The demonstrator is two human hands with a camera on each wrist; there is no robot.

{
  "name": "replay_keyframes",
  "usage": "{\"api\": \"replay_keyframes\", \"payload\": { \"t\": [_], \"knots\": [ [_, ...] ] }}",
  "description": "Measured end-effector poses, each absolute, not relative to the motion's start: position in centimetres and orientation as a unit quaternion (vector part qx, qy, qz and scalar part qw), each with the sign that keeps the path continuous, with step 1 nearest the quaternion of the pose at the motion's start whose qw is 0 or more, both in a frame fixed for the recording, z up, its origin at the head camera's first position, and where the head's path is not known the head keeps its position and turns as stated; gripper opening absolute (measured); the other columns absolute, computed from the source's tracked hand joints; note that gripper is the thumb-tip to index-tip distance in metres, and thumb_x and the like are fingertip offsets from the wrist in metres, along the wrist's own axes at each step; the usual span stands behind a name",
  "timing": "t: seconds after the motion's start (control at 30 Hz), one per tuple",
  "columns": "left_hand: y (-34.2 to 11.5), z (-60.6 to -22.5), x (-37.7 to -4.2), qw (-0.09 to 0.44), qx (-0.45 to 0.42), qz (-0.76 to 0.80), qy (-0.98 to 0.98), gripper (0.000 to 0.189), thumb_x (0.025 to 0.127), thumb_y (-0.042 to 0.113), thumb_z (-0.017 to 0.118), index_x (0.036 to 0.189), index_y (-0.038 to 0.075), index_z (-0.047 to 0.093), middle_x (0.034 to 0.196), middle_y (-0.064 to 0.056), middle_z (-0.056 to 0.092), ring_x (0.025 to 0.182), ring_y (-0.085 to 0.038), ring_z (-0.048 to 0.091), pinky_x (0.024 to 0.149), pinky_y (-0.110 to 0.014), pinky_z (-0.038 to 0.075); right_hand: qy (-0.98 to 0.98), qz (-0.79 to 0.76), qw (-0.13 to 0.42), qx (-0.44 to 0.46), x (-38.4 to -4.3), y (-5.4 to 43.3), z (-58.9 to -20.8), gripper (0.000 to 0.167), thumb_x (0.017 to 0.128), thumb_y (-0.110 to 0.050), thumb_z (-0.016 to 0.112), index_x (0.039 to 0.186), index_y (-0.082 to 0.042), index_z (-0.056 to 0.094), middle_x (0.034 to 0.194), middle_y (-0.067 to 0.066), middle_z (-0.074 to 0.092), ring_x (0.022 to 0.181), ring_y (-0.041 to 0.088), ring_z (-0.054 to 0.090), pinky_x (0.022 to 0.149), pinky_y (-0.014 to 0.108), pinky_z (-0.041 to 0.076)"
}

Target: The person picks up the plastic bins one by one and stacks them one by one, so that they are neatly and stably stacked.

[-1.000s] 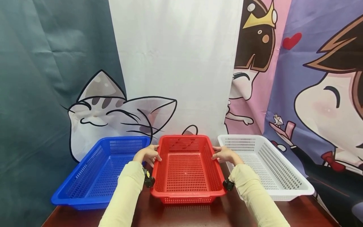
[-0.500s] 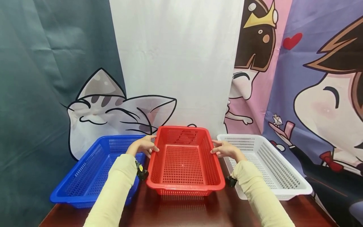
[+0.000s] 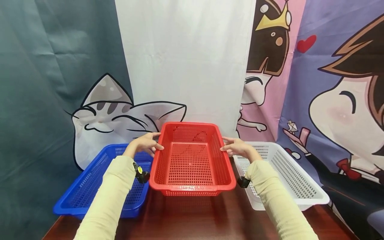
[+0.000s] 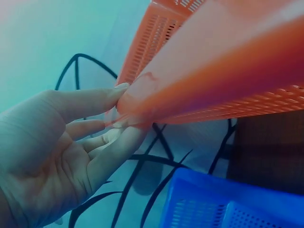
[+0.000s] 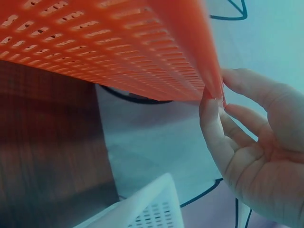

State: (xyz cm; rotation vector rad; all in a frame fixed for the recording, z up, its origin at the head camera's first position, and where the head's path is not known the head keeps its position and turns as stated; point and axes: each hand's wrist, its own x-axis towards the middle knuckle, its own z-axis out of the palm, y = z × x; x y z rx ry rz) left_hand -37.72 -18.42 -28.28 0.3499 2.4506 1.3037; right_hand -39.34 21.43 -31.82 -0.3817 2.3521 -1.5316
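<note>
Both hands hold a red plastic basket (image 3: 192,163) up off the table, its far end tipped higher in the head view. My left hand (image 3: 145,144) pinches the left rim, thumb on top and fingers beneath, as the left wrist view shows with the thumb (image 4: 90,100) on the rim. On the opposite side my right hand (image 3: 237,148) pinches the right rim; in the right wrist view its fingers (image 5: 216,130) curl under the edge. Inside the red basket only its perforated floor shows.
A blue basket (image 3: 93,186) stands on the left, partly behind the left arm. To the right is a white basket (image 3: 288,170), partly covered by the right arm. All are over a dark red wooden table (image 3: 192,220). A printed cloth (image 3: 186,66) hangs behind.
The red basket has risen off the table and shifted slightly left, both hands moving up with it. The blue and white baskets stay in place.
</note>
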Motion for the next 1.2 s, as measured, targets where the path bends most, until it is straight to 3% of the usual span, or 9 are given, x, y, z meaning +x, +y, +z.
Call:
{"api": "replay_keyframes", "payload": {
  "t": [0.37,0.7,0.93,1.2],
  "knots": [
    [-19.9,-26.7,-37.2,0.145,0.124,0.462,0.866,0.087,0.09,0.008,0.064,0.156,0.002,0.009,0.111,-0.029,0.067,0.074,-0.018,0.072,0.071,-0.04,0.063,0.817,-0.542,0.147,-0.133,-39.9,20.0,-29.7,0.079,0.092,-0.007,0.061,0.157,-0.008,0.016,0.152,0.029,0.033,0.088,0.003,0.065,0.087,0.023,0.057],
    [-21.1,-25.7,-36.4,0.13,0.119,0.447,0.877,0.089,0.09,0.01,0.064,0.156,0.001,0.005,0.115,-0.028,0.064,0.072,-0.015,0.069,0.069,-0.037,0.063,0.825,-0.535,0.127,-0.128,-40.0,18.2,-28.2,0.077,0.092,-0.011,0.063,0.156,-0.012,0.021,0.152,0.026,0.036,0.098,0.013,0.065,0.095,0.033,0.056],
    [-23.8,-25.3,-35.5,0.089,0.145,0.455,0.874,0.086,0.092,0.014,0.065,0.155,-0.002,0.008,0.101,-0.02,0.071,0.072,-0.014,0.07,0.067,-0.038,0.062,0.808,-0.553,0.14,-0.147,-39.9,16.1,-27.6,0.076,0.093,-0.009,0.062,0.157,-0.013,0.02,0.153,0.025,0.035,0.092,0.009,0.065,0.094,0.031,0.056],
    [-27.6,-23.9,-34.2,0.052,0.141,0.436,0.887,0.086,0.092,0.016,0.066,0.155,-0.003,0.01,0.105,-0.023,0.071,0.078,-0.016,0.072,0.069,-0.039,0.062,0.782,-0.585,0.145,-0.161,-39.9,12.2,-26.2,0.074,0.094,-0.005,0.06,0.157,-0.015,0.021,0.154,0.022,0.034,0.082,0.004,0.066,0.086,0.025,0.058]
  ]
}}
